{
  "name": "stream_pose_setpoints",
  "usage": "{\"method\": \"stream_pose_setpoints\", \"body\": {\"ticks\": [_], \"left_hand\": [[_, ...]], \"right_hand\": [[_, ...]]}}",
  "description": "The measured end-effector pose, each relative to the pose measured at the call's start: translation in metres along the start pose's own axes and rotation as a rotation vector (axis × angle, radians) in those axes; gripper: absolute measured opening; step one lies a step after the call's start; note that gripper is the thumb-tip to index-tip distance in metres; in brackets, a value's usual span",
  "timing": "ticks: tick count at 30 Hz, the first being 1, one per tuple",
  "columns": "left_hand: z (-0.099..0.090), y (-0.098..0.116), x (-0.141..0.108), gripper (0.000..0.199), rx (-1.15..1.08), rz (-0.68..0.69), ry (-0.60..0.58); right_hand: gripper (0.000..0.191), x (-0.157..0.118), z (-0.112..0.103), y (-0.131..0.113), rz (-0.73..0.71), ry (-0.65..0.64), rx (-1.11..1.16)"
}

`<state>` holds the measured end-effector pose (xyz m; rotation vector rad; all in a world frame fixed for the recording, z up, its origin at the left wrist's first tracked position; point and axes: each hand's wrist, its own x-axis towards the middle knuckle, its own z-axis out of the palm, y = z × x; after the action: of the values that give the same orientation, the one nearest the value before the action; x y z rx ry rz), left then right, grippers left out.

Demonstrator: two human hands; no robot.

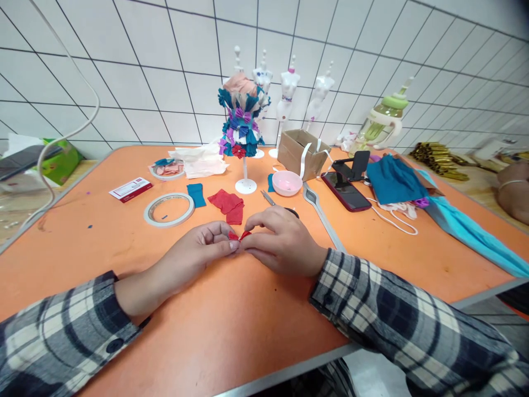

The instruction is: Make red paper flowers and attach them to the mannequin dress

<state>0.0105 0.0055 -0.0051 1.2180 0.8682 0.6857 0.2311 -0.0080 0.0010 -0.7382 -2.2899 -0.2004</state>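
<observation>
A small red piece of crepe material is pinched between both hands above the orange table. My left hand grips its left end with thumb and fingers. On its right end close the fingertips of my right hand. Just beyond lie flat red pieces and a teal piece. Scissors rest partly hidden behind my right hand. A small mannequin on a white stand wears a ruffled teal, purple and peach dress with a red flower at its hem.
A tape roll and a red-white box lie left. Behind are a pink bowl, cardboard box and white mannequins. On the right are a phone, teal fabric, a bottle and another person's arm.
</observation>
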Motion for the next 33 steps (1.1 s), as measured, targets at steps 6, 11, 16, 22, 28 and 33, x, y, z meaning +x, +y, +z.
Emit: {"method": "stream_pose_setpoints", "body": {"ticks": [6,11,16,22,28,33], "left_hand": [[0.004,0.004,0.000,0.027,-0.063,-0.026,-0.013],[0.004,0.005,0.001,0.028,-0.123,-0.061,0.000],[0.003,0.007,0.001,0.022,-0.192,-0.104,-0.043],[-0.002,0.006,0.003,0.022,-0.324,-0.203,-0.044],[-0.006,0.005,0.004,0.023,-0.372,-0.263,-0.097],[-0.007,0.005,0.006,0.027,-0.426,-0.298,-0.121]], "right_hand": [[0.013,0.001,0.001,-0.004,-0.004,0.016,-0.078],[0.013,0.001,0.000,-0.004,-0.036,0.002,-0.120],[0.015,0.001,-0.002,-0.003,-0.035,-0.029,-0.163],[0.014,0.001,-0.002,-0.005,-0.032,-0.006,-0.232],[0.016,0.001,-0.002,-0.007,-0.042,0.057,-0.258],[0.016,0.002,-0.001,-0.008,-0.080,0.080,-0.271]]}}
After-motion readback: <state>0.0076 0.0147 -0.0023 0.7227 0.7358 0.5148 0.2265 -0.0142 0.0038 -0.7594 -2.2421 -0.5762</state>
